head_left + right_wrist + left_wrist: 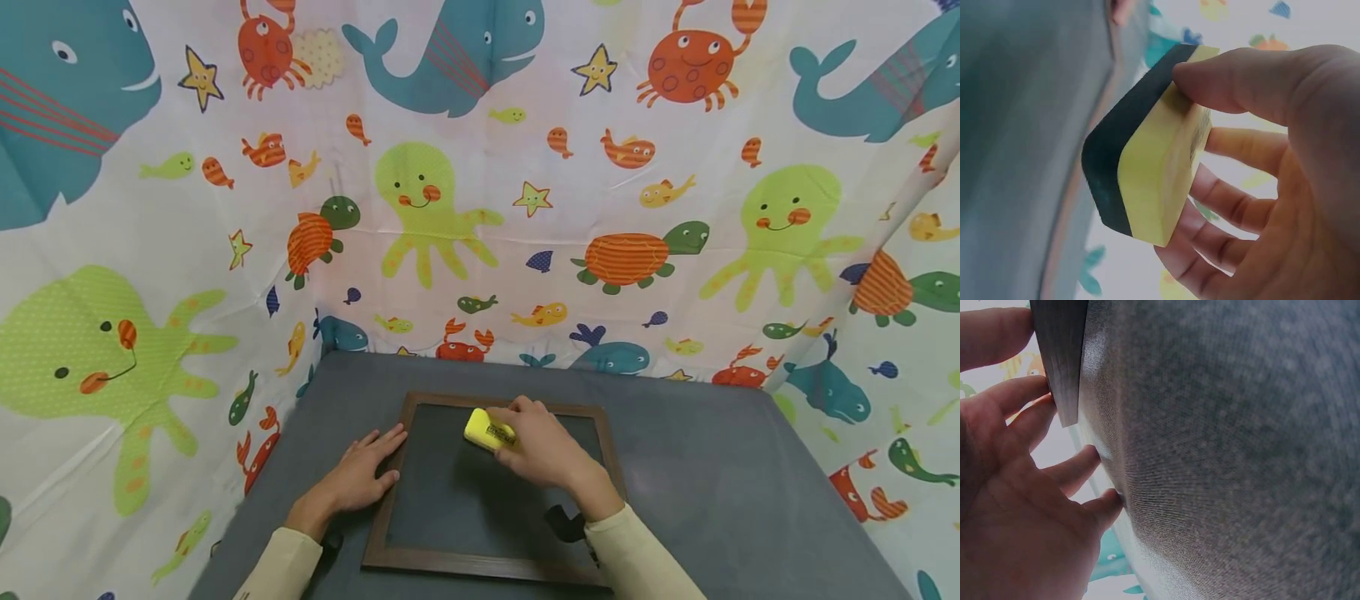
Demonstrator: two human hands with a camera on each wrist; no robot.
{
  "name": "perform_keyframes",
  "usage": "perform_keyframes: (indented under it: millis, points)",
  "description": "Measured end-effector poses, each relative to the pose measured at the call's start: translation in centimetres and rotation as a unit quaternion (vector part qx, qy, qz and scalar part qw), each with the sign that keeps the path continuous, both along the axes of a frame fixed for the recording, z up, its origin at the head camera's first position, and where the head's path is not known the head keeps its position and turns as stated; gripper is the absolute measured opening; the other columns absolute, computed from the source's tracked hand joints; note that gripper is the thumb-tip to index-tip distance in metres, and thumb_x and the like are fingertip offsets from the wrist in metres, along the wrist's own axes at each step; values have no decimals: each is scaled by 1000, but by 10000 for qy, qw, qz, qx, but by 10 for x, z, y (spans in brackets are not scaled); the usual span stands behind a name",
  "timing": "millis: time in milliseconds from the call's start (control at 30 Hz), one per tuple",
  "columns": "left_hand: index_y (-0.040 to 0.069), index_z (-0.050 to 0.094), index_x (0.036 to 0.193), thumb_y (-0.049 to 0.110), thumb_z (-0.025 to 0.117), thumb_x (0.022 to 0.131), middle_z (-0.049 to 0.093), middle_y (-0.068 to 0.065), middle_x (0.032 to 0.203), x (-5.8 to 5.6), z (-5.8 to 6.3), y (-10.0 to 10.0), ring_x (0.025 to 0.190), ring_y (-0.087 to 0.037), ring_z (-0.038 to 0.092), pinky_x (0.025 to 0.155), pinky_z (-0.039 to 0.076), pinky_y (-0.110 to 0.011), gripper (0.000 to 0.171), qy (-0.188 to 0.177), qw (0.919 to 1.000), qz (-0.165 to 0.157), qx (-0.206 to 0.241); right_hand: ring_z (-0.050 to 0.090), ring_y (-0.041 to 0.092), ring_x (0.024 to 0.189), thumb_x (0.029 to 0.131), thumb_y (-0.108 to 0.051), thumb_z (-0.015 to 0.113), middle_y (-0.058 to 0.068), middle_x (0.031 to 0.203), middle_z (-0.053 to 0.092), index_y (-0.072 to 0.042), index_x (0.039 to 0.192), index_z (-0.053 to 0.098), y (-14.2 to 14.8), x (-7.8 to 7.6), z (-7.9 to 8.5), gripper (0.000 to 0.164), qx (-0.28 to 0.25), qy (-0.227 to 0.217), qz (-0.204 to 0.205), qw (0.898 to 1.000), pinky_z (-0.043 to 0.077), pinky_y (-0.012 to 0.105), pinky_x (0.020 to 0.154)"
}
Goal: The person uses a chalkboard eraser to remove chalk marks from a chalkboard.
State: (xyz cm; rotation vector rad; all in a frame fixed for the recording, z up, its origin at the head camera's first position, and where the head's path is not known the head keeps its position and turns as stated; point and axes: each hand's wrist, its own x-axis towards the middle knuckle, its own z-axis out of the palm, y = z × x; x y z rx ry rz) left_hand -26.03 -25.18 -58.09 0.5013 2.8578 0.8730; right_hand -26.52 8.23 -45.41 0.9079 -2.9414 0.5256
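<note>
A framed blackboard (457, 508) with a brown wooden frame (480, 567) lies flat on the dark table. My right hand (543, 446) grips a yellow board eraser (486, 429) over the upper middle of the board. In the right wrist view the eraser (1154, 162) shows its black felt side turned toward the board, with the thumb on one edge and the fingers round the other. At the board's left edge my left hand (356, 473) rests with fingers spread, its fingertips touching the frame. The left wrist view shows those fingers (1029, 419) against the frame corner and the table cloth.
A grey-black cloth covers the table (697, 483) around the board. Behind and at both sides hangs a white curtain (465, 317) printed with sea animals. A dark strap piece (564, 525) sits at the right wrist, over the board.
</note>
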Motion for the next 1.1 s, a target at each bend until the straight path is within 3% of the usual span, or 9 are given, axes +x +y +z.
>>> perform_keyframes:
  millis: [300, 567, 767, 1100]
  points:
    - [17, 34, 158, 24, 65, 98, 23, 0, 167, -1, -4, -1, 152, -44, 18, 116, 9, -73, 68, 5, 10000, -3, 3, 50, 21, 85, 89, -34, 75, 12, 110, 56, -10, 146, 54, 56, -17, 33, 65, -381, 152, -1138, 9927, 44, 33, 67]
    - [18, 34, 158, 24, 65, 98, 23, 1, 167, -1, -5, -2, 152, -44, 18, 116, 7, -73, 68, -31, 10000, 11, 78, 50, 29, 88, 92, -37, 69, 19, 107, 55, 0, 145, 50, 119, -17, 39, 68, -567, 187, -2171, 9743, 44, 32, 61]
    - [18, 34, 158, 24, 65, 98, 23, 1, 167, 1, -2, -2, 152, -44, 17, 117, 7, -72, 68, -73, 9999, 30, 92, 54, 32, 90, 91, -37, 70, 25, 108, 59, 6, 139, 53, 155, -11, 26, 66, -597, 93, -2600, 9637, 47, 32, 59]
    - [18, 33, 159, 26, 65, 98, 24, 2, 167, 1, -2, -1, 153, -44, 18, 117, 7, -72, 69, -75, 10000, 26, 23, 57, 32, 85, 90, -42, 71, 27, 108, 60, 12, 138, 50, 194, 3, -20, 74, -372, -650, -3086, 9482, 50, 37, 62]
